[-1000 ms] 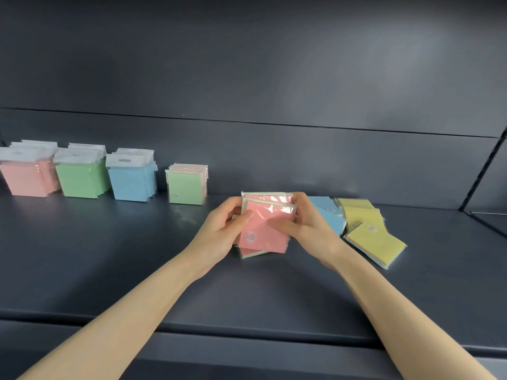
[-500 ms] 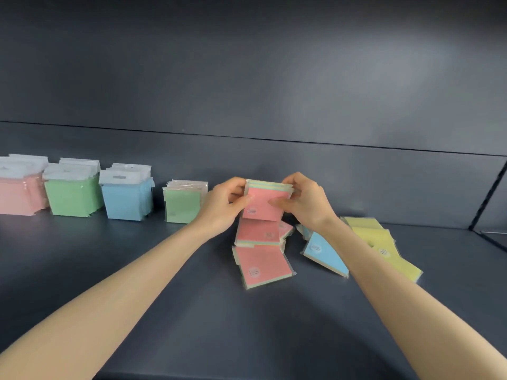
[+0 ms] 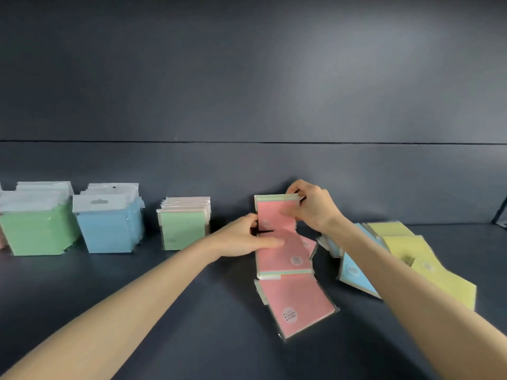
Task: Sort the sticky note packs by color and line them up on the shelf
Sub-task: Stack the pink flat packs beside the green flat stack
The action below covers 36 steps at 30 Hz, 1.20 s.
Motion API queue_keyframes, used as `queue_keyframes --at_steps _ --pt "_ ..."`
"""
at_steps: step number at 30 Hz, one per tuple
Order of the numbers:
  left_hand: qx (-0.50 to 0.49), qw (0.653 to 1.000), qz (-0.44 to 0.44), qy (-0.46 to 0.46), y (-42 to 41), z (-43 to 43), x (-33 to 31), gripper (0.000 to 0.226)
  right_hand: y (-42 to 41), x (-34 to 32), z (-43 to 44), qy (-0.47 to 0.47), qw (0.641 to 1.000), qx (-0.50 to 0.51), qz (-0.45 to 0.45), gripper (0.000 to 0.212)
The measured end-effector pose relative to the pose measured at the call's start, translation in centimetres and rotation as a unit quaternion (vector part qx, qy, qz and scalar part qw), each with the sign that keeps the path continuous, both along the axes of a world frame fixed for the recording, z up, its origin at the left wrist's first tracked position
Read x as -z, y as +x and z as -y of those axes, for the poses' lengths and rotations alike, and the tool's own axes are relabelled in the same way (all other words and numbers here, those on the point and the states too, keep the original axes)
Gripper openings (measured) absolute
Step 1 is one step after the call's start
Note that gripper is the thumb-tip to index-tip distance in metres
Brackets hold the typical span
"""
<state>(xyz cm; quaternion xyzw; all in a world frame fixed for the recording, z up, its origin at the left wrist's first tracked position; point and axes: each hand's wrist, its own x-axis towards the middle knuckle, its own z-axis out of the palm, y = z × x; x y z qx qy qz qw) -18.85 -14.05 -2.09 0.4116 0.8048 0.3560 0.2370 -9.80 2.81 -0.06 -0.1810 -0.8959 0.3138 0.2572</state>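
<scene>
My right hand (image 3: 312, 207) pinches the top right of an upright pink sticky note pack (image 3: 274, 215) near the shelf's back wall. My left hand (image 3: 244, 238) is at that pack's lower left edge, its fingers reaching across onto a second pink pack (image 3: 285, 259) lying below it. A third pink pack (image 3: 297, 304) lies flat nearer to me. Loose blue packs (image 3: 354, 270) and yellow packs (image 3: 428, 267) lie to the right, partly hidden by my right forearm. Upright rows of green packs (image 3: 35, 231), blue packs (image 3: 107, 229) and small green packs (image 3: 183, 229) stand at the left.
The dark shelf floor (image 3: 164, 311) lies bare in front of the rows. The back wall (image 3: 247, 165) rises just behind the packs. A shelf bracket (image 3: 500, 215) shows at the far right edge.
The view moved closer and to the right. Both hands stay on the upright pink pack; my left hand dropped lower, onto the pack lying below.
</scene>
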Motion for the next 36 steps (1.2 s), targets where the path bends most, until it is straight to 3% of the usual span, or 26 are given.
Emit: queue_keyframes --at_steps 4,12,18,25,30,33,36 --pt "0.008 1.000 0.027 -0.005 -0.9 0.1 0.4 0.062 -0.1 -0.3 -0.2 0.018 1.000 0.007 0.017 0.030" --pt "0.088 0.994 0.011 -0.066 -0.9 2.1 -0.4 0.061 -0.4 -0.3 0.5 -0.122 0.991 -0.053 0.021 0.028" --pt "0.069 0.997 0.013 -0.027 -0.4 3.0 -0.3 0.038 -1.5 0.2 1.5 0.022 0.998 -0.009 0.052 0.038" --pt "0.042 0.992 -0.044 -0.107 0.4 3.5 -1.1 0.050 -1.1 0.7 2.6 0.138 0.987 0.060 0.056 0.037" --pt "0.053 0.992 -0.026 -0.113 0.7 4.4 -1.6 0.050 -1.1 0.6 2.5 0.120 0.989 0.069 0.061 0.047" --pt "0.044 0.996 -0.001 -0.072 0.4 4.7 -1.6 0.048 -0.6 0.5 2.3 0.078 0.995 0.051 0.044 0.049" --pt "0.027 0.996 0.072 0.038 0.4 4.8 -1.8 0.040 0.6 0.1 2.2 0.020 0.999 0.044 -0.008 0.035"
